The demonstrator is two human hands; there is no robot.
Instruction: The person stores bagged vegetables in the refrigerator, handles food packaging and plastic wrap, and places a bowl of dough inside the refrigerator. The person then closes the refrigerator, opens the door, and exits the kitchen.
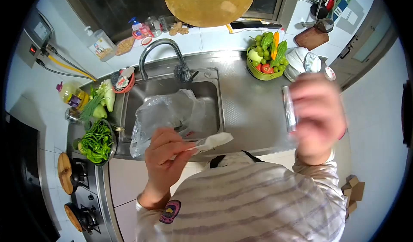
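Observation:
My left hand [165, 156] is closed, pinching a thin white piece [215, 141] between thumb and fingers at the sink's front edge. The piece has a broad rounded end pointing right; its kind does not show. A crumpled clear plastic bag [165, 110] lies in the steel sink [221, 108] just beyond this hand. My right hand [318, 113] is raised over the right end of the counter, its fingers smeared by motion. A long, narrow silvery thing [289, 110] lies along its left side, overlapping the fingers in this view. I cannot tell whether the right hand holds it.
A faucet [161, 44] arches over the sink. Left stand a bowl of green peppers [98, 143] and an oil bottle [73, 96]. A green basket of produce [262, 74] and white bowls [297, 63] stand back right. A knife [256, 25] lies on the sill.

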